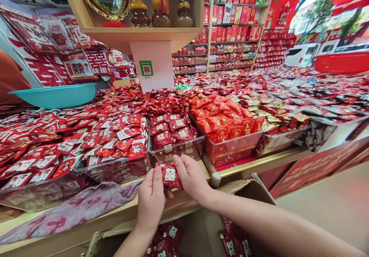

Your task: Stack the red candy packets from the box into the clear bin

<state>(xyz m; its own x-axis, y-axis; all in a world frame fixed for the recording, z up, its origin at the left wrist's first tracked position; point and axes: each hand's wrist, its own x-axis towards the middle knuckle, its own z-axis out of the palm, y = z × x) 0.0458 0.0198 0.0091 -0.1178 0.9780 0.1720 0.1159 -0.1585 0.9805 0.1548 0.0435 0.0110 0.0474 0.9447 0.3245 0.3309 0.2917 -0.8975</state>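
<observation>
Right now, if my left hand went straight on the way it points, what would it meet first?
Probably the front wall of the clear bin of dark red packets, just beyond your left hand, though depth and height are hard to judge here.

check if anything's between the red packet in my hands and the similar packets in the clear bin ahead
Only the clear bin's front wall: the red packet, between left hand and right hand, is in front of it. Nothing visible covers the similar packets.
</observation>
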